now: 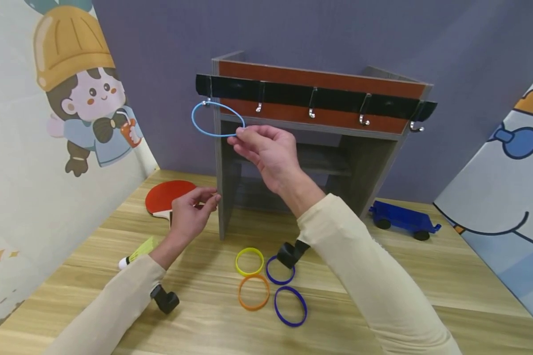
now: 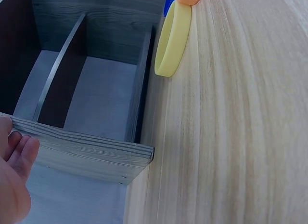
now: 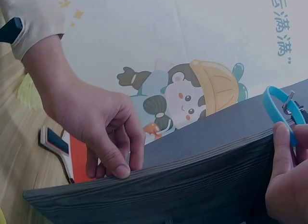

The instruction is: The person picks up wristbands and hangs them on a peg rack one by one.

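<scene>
My right hand [image 1: 273, 155] pinches a light blue silicone wristband [image 1: 218, 135] between thumb and fingers. The band's far side meets the tip of the leftmost silver hook [image 1: 206, 102]; in the right wrist view the hook [image 3: 290, 101] shows at the band's opening, though I cannot tell if it hangs there. Lower down, my left hand [image 1: 190, 213] has its fingers loosely bent, the fingertips at the front edge of the grey shelf's left side panel [image 1: 222, 217]. On the table lie a yellow wristband [image 1: 237, 266], an orange one [image 1: 240, 296] and two dark blue wristbands [image 1: 305, 305].
A black strip [image 1: 288, 93] with several hooks crosses the shelf unit's top. On the left are a red table tennis paddle [image 1: 166, 195] and a yellow shuttlecock [image 1: 137, 251]. A blue toy wagon [image 1: 401, 218] stands right of the shelf on the wooden table [image 1: 382, 276].
</scene>
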`<state>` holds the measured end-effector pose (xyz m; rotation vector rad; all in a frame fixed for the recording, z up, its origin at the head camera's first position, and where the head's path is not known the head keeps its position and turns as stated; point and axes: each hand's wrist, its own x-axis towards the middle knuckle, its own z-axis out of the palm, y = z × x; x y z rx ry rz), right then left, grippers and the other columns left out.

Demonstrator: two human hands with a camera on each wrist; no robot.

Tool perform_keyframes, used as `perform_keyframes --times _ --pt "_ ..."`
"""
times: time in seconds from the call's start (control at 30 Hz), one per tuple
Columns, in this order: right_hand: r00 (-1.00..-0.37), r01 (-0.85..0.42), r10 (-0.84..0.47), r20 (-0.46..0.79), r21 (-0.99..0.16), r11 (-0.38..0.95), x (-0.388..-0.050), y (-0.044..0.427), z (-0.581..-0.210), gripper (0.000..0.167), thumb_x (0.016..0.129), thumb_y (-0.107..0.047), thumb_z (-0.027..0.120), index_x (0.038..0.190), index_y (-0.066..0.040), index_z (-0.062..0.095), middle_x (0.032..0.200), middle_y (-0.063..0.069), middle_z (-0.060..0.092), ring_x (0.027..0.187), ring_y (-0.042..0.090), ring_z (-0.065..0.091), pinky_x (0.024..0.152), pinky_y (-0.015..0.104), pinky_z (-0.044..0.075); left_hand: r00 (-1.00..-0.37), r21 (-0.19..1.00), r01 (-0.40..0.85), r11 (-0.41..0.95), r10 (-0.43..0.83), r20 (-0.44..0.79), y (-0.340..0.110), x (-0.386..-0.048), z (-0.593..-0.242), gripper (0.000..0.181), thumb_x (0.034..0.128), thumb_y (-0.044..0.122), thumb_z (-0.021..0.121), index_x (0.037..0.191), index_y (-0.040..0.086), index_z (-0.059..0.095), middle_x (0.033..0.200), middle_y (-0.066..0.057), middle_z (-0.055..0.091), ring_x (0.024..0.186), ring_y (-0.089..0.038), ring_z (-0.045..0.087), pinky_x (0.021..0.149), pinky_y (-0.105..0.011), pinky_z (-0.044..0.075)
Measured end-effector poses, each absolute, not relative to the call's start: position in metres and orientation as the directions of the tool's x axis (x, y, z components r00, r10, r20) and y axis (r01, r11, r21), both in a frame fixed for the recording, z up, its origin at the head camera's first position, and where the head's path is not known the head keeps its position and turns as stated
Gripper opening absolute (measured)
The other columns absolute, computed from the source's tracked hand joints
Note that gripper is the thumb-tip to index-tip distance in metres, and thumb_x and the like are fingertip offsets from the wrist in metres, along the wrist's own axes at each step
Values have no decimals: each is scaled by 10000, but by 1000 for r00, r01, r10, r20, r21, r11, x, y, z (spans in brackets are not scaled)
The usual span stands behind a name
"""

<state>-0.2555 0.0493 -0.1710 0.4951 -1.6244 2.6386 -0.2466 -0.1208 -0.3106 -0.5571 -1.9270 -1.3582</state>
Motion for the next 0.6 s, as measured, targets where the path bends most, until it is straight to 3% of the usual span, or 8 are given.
perform_keyframes --times 0.6 --pt "-953 -200 -176 248 -946 -254 -254 59 -177 206 824 -110 723 982 12 673 1001 214 662 861 277 685 769 340 543 -655 634 702 326 -54 754 -122 -248 -315 131 799 -98 701 926 -112 673 732 -201 662 597 -362 620 605 -191 532"
